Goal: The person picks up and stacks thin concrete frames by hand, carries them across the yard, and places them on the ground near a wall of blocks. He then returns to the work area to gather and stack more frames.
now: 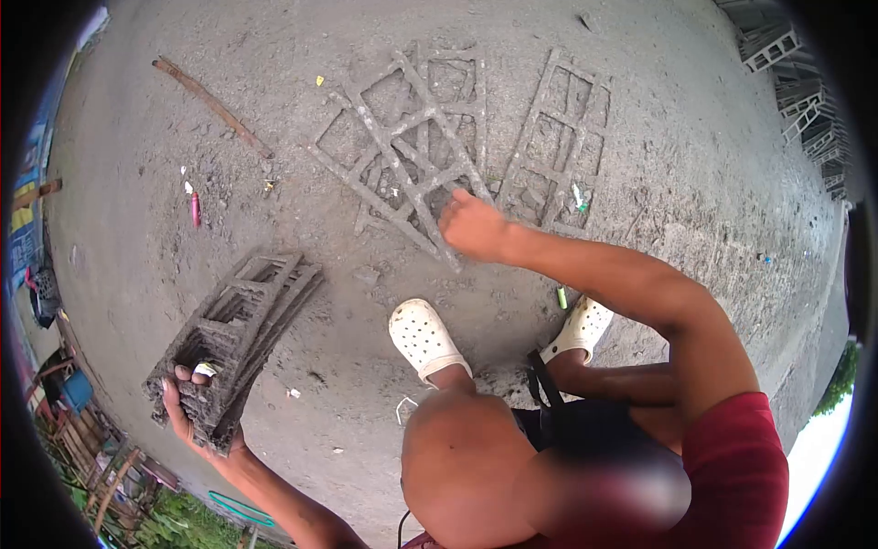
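My left hand, at the lower left, is wrapped round one end of a stack of grey, mud-caked frames, its fingertips showing in an opening of the stack. Near the centre, my right hand is closed at the lower end of a ladder-like grey frame, which lies across other frames on the ground. Its fingertips meet the frame's edge. To the right of that hand lies another grey frame, over a similar one.
A wooden stick and a red tube-like item lie at the left. Ahead of my white clogs is a green lighter-like item. Grey frames are piled at the upper right.
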A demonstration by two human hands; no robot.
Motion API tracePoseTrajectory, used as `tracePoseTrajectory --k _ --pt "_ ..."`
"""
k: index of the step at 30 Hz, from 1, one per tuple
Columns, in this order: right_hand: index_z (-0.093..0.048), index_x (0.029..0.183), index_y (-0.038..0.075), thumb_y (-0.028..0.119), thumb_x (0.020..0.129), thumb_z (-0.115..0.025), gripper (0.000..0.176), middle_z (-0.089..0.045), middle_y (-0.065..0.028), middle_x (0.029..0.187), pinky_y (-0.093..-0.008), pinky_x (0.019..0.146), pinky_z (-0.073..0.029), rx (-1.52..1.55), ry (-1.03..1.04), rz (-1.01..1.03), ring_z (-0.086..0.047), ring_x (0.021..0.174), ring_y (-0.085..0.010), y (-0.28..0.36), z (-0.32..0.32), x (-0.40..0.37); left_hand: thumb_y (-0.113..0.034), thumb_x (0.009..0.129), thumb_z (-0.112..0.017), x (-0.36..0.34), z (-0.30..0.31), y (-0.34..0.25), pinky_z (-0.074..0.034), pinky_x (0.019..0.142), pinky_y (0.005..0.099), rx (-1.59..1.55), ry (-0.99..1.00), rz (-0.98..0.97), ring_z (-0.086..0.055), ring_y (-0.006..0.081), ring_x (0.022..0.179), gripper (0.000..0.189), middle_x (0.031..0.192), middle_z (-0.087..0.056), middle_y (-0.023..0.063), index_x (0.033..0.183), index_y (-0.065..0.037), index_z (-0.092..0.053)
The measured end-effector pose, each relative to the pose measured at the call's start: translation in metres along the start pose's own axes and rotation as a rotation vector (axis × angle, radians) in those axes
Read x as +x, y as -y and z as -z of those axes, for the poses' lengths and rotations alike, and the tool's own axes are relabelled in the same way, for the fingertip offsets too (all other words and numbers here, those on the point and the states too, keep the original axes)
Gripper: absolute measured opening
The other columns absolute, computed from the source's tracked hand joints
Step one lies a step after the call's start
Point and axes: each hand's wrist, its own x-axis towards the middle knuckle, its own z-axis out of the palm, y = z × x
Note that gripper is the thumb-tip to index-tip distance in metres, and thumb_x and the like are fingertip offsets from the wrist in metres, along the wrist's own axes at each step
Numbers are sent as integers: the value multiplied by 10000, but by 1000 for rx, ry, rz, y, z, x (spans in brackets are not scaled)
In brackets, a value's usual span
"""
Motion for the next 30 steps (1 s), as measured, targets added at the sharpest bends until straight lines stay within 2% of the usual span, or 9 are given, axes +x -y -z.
tracePoseTrajectory --k 4,7,11,16,19,23,25,28,30 --pt "-647 859 48 132 722 -617 163 -631 -81 887 -352 904 -370 16 -9 -108 -585 952 -231 5 9 -11 -196 938 -594 -8 -5 0 -548 765 347 31 -3 -34 -620 192 812 170 937 -655 77 1013 -43 -603" --pt "-645 856 46 126 732 -605 153 -623 -89 931 -355 904 -366 25 -110 -162 -564 998 -225 3 3 -15 -189 932 -603 -5 1 0 -556 756 353 7 8 -29 -637 196 804 172 942 -673 86 1016 -39 -611" --pt "-633 866 29 122 737 -602 162 -628 -99 874 -371 905 -364 35 -30 -74 -587 924 -239 7 2 -12 -180 931 -601 -3 10 0 -556 755 357 14 -82 -40 -637 201 798 165 940 -675 88 1010 -35 -605" --pt "-624 857 13 99 734 -613 151 -630 -115 812 -384 912 -356 37 -29 -29 -604 840 -248 22 40 18 -176 936 -589 -1 14 0 -530 768 352 13 -21 -25 -609 215 829 170 941 -656 85 1009 -23 -593" --pt "-625 876 3 88 732 -618 167 -634 -109 823 -383 910 -355 140 25 -121 -602 859 -246 43 69 55 -183 937 -587 -2 15 -2 -528 769 365 11 -26 -19 -606 213 832 170 946 -655 81 1007 -29 -598" --pt "-625 925 6 116 753 -629 205 -627 -125 950 -389 920 -356 109 -62 -227 -573 978 -253 61 31 77 -201 942 -582 -4 20 -2 -527 780 381 13 -62 -11 -605 204 840 177 951 -653 67 1012 -40 -604" --pt "-627 951 13 139 768 -633 222 -613 -133 1023 -390 932 -356 79 -209 -242 -548 1036 -264 60 15 68 -218 943 -587 -3 18 -2 -522 808 380 9 -20 15 -601 186 847 191 948 -652 53 1016 -43 -604" --pt "-630 964 27 179 785 -633 235 -590 -144 1085 -393 945 -363 328 -274 -168 -520 1083 -279 51 50 35 -224 945 -584 -4 21 -4 -517 832 388 32 -15 40 -599 172 849 197 951 -650 44 1021 -43 -604" --pt "-621 984 18 194 780 -645 271 -596 -148 1066 -396 939 -377 357 -175 -214 -532 1068 -291 29 67 3 -223 948 -580 -2 22 -4 -518 845 397 32 6 64 -607 166 865 209 958 -649 42 1031 -32 -602"
